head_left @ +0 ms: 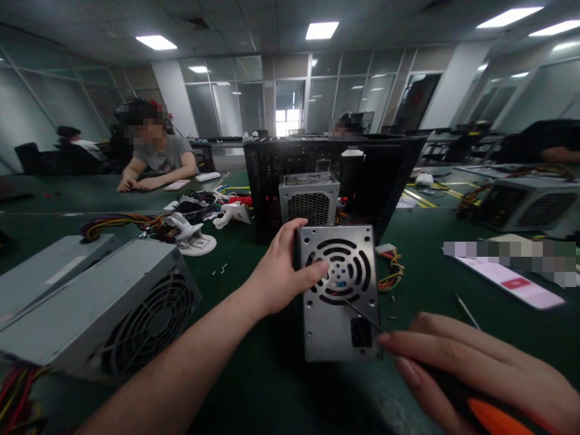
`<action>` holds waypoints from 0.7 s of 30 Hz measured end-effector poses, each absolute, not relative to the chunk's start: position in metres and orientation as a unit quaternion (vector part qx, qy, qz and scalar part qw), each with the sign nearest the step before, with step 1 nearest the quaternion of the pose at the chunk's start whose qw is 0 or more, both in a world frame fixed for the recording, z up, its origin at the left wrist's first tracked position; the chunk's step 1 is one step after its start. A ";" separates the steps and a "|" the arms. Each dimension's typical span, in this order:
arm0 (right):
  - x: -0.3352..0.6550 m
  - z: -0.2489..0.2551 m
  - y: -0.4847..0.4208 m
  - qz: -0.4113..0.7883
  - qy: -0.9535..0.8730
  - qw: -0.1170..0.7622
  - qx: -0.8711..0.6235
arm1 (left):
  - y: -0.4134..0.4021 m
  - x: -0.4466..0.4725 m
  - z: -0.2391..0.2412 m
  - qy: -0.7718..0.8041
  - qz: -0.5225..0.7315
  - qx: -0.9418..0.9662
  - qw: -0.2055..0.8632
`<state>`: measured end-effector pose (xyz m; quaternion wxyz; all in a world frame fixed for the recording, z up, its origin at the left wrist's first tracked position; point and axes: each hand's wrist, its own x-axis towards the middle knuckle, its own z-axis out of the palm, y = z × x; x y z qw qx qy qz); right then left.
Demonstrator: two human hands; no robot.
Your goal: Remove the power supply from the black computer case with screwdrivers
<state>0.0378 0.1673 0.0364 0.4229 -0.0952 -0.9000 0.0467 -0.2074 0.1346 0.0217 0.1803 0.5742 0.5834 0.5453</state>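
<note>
A grey metal power supply [341, 326] stands upright on the green table, its round fan grille facing me. My left hand [283, 269] grips its left edge, thumb pressed on the grille. My right hand [471, 368] is closed around the orange and black handle of a screwdriver [484, 414]. The screwdriver's thin shaft reaches up and left to the power supply's face, just above the socket opening. Coloured wires [390, 269] trail out behind the unit on the right.
An open black computer case [394, 175] holds another power supply [309, 199] behind. Two more grey supplies [104, 308] lie at left, one [525, 202] at far right. Loose screws, a second screwdriver [466, 311], papers [512, 281] and white parts [190, 235] dot the table. People sit at the far tables.
</note>
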 end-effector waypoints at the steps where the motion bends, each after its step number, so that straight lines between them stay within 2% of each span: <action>1: 0.036 0.034 0.166 0.050 -0.899 0.426 -0.083 | 0.135 -0.207 0.022 0.584 0.546 0.573 0.181; 7: 0.034 0.014 0.165 0.008 -0.899 0.435 -0.058 | 0.136 -0.208 0.020 0.575 0.555 0.571 0.187; 16: 0.035 0.008 0.163 -0.011 -0.916 0.396 -0.059 | 0.138 -0.209 0.015 0.555 0.573 0.562 0.220; 21: 0.031 0.004 0.166 -0.014 -0.895 0.443 -0.052 | 0.139 -0.208 0.013 0.542 0.585 0.561 0.223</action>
